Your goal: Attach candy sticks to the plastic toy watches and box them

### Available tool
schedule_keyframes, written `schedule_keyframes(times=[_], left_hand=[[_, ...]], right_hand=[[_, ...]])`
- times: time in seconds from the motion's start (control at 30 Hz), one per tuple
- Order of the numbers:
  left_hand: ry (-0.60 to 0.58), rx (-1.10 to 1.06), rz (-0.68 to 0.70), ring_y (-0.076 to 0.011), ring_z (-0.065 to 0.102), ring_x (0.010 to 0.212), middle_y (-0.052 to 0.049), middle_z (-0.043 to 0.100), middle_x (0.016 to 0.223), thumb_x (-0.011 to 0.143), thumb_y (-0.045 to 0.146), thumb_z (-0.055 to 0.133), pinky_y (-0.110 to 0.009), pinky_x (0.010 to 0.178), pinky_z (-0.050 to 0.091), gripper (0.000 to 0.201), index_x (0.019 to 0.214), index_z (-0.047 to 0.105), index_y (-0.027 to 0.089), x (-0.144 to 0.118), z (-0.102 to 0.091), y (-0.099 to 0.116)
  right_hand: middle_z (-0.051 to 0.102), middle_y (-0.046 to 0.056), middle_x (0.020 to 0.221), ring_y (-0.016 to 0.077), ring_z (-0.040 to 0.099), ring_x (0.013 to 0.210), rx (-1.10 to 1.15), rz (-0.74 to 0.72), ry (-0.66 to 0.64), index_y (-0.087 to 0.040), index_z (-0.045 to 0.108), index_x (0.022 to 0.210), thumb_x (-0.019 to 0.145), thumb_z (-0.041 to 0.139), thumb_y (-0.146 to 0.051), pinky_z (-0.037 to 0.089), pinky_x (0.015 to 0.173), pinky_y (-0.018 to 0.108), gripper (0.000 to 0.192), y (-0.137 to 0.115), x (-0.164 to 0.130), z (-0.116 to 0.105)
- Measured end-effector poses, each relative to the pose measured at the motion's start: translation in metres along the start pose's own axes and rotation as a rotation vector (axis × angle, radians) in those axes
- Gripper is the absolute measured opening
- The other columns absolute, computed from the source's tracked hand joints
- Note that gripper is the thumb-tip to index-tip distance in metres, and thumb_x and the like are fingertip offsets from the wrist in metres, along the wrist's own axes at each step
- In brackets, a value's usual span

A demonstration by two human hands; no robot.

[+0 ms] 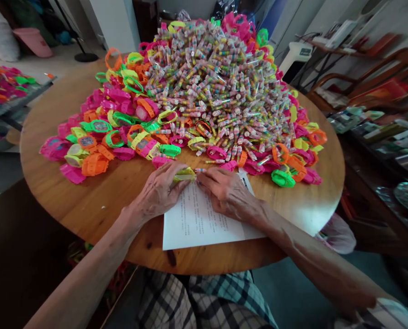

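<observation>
My left hand (164, 187) is closed around a yellow plastic toy watch (184, 175) above the top edge of a printed sheet of paper (204, 228). Close beside it, my right hand (226, 188) has its fingers pinched round a small wrapped candy roll (200, 170), whose pale end points toward the watch. Both hands rest low over the paper, with the fingertips almost meeting. A large heap of wrapped candy rolls (217, 77) rises just beyond them. Around its foot lie many toy watches in pink, orange, green and yellow, among them a green one (170, 150).
The round wooden table (97, 205) has its near edge against my lap. More colourful toy watches lie on a side table (8, 87) at left. At right stand a wooden chair (372, 87) and a dark shelf with packets. A pink bin (34, 42) is at the back left.
</observation>
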State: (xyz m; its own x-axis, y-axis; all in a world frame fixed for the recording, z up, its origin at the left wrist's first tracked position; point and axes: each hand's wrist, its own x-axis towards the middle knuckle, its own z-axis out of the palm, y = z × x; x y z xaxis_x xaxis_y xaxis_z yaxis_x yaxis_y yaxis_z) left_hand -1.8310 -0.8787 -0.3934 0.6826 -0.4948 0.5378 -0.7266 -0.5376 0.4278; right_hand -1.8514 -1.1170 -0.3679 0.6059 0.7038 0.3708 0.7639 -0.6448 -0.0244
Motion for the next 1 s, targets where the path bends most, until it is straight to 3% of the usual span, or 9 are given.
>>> schedule_keyframes(times=[0.13,0.3,0.63,0.8,1.0], left_hand=[[-0.005,-0.030,-0.007,-0.0234,0.070,0.104,-0.009,0.073,0.109,0.101,0.023,0.059,-0.036,0.088,0.057,0.025,0.126,0.059,0.018,0.000,-0.002,0.001],[-0.020,-0.061,-0.012,-0.0240,0.069,0.111,-0.011,0.072,0.117,0.102,0.021,0.058,-0.037,0.094,0.058,0.030,0.132,0.059,0.017,0.000,0.000,0.001],[-0.059,-0.089,-0.070,-0.0222,0.070,0.110,-0.010,0.072,0.120,0.102,0.023,0.058,-0.035,0.093,0.059,0.031,0.134,0.060,0.022,0.000,-0.002,0.003],[-0.028,-0.086,-0.053,-0.0227,0.070,0.114,-0.012,0.072,0.123,0.102,0.021,0.058,-0.036,0.096,0.059,0.032,0.134,0.061,0.019,-0.001,-0.002,0.004],[-0.032,-0.064,-0.119,-0.0221,0.070,0.117,-0.014,0.073,0.124,0.102,0.022,0.060,-0.038,0.100,0.060,0.033,0.134,0.063,0.018,-0.003,-0.004,0.007]], right_hand=[[0.069,0.016,0.107,0.0256,0.060,0.093,-0.047,-0.052,-0.105,-0.006,0.067,0.115,0.101,0.044,-0.010,0.051,0.078,0.039,0.028,0.001,0.005,-0.004],[0.068,0.014,0.100,0.0251,0.057,0.087,-0.131,-0.083,-0.252,-0.010,0.070,0.104,0.102,0.041,-0.009,0.046,0.072,0.041,0.030,0.000,0.012,-0.008],[0.065,0.014,0.099,0.0264,0.057,0.087,-0.236,-0.145,-0.361,-0.011,0.071,0.097,0.101,0.045,-0.010,0.041,0.069,0.041,0.026,-0.006,0.020,-0.018],[0.065,0.015,0.099,0.0256,0.056,0.085,-0.188,-0.124,-0.373,-0.012,0.071,0.096,0.094,0.052,-0.010,0.039,0.067,0.040,0.018,-0.007,0.021,-0.016],[0.066,0.015,0.103,0.0254,0.056,0.088,-0.108,-0.115,-0.271,-0.012,0.072,0.100,0.091,0.055,-0.009,0.040,0.067,0.040,0.019,-0.001,0.013,-0.007]])
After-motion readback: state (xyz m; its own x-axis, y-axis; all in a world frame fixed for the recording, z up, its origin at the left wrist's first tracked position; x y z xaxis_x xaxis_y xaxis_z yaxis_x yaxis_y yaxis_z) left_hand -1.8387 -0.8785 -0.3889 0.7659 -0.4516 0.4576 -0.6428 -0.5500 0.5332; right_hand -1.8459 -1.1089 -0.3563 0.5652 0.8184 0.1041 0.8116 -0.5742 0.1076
